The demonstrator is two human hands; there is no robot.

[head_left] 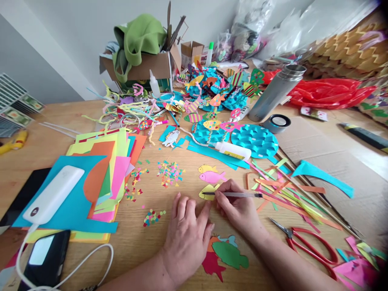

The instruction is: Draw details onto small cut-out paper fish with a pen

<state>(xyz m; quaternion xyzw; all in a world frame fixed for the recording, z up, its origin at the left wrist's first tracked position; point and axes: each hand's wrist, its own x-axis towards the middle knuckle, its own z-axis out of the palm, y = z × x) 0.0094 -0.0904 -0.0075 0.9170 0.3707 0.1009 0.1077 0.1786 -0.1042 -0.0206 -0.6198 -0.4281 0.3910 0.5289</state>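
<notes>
My right hand (235, 206) is closed round a dark pen (242, 195), its tip touching a yellow paper fish (208, 191). Beside it my left hand (188, 228) lies on the table, fingers spread, the index fingertip at the lower edge of that fish. Just beyond lie a pink paper fish (212, 176) and an orange-yellow one (207, 169), both with drawn lines. Between my forearms rest plain paper fish, a green one (230, 254) and a red one (213, 264) among them.
Red-handled scissors (312, 242) lie at the right, near paper strips (291, 194). Coloured paper with a white power bank (54, 194) is at the left. Small confetti piles (170, 173) sit centrally. Further back are a glue bottle (233, 150), a steel flask (275, 95) and a cardboard box (145, 66).
</notes>
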